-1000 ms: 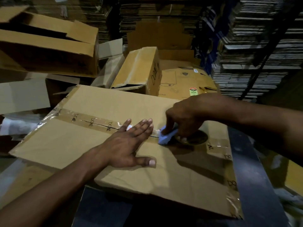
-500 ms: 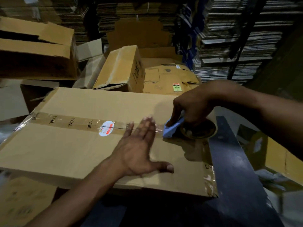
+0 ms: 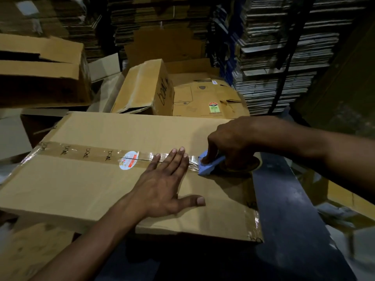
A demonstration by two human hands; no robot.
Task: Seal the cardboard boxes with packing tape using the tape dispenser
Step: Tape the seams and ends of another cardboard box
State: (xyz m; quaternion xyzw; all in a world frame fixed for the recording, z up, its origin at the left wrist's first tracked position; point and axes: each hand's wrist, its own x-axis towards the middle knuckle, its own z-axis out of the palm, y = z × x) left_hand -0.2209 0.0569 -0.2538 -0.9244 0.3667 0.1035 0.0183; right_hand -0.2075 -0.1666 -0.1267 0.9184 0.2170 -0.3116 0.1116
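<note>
Lying flat on a dark surface (image 3: 284, 230), the cardboard box (image 3: 97, 185) is seen with a strip of tape (image 3: 85, 154) laid along its centre seam, over a round sticker (image 3: 129, 160). A blue tape dispenser (image 3: 210, 166) is gripped by the curled fingers of the right hand (image 3: 233, 140) at the seam's right end. The left hand (image 3: 162, 183) is pressed flat on the box, fingers straight, tips on the tape just beside the dispenser. More boxes (image 3: 146, 88) and stacked flat cardboard (image 3: 274, 57) are seen behind.
</note>
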